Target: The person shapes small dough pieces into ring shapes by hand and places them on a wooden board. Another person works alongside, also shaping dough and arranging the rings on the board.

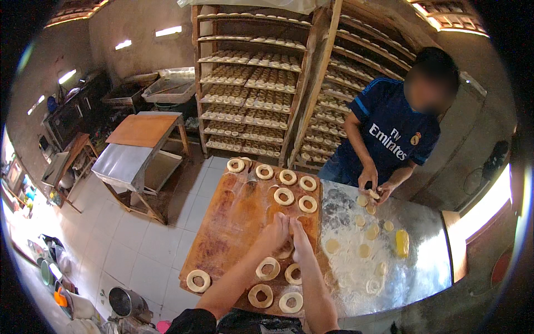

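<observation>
My left hand [275, 235] and my right hand [301, 240] meet above the middle of a brown wooden board [219, 225]. Their fingers are pressed together; whatever is between them, if anything, is hidden. Just beyond my fingertips lie pale dough rings, the closest being one ring [276, 198] and another to its right [301, 206]. More rings sit along the board's far edge. Nearer to me, between and beside my forearms, are several others, among them a wide ring [258, 301]. A single ring [189, 284] rests at the near left corner.
On the right, a floured metal table [414, 278] adjoins the board, bearing flat dough discs [332, 246] and a yellow block [402, 244]. A co-worker [384, 122] handles dough there. Behind stand racks [253, 83] of dough rings. A smaller table [125, 161] stands left; pots [125, 302] are below left.
</observation>
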Motion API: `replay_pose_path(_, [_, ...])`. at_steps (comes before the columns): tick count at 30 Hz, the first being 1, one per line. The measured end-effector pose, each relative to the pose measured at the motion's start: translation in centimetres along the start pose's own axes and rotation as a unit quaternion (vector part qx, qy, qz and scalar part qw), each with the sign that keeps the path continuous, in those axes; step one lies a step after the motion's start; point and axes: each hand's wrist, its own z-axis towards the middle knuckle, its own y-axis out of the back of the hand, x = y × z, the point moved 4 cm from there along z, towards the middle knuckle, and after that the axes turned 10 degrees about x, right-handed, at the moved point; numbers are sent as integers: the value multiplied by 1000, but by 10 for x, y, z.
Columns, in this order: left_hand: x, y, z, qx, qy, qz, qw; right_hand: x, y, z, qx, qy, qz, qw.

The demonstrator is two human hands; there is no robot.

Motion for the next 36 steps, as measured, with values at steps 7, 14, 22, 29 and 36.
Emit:
replay_pose_path(7, [29,35,-12,128,250,199,939,13,16,3,-112,21,-535,837])
replay_pose_path(14, [42,7,-32,171,262,203,928,-14,-1,0,-20,6,-630,776])
replay_pose_path(22, [-32,-9,-27,77,194,162,964,-32,180,-33,-159,-131,-543,814])
replay_pose_path(29, [-102,-124,-22,95,147,-25,984,-62,233,-20,42,-18,-445,894])
replay_pose_path(36, [-193,-144,-30,111,145,-171,968,-20,274,-123,154,131,-48,978])
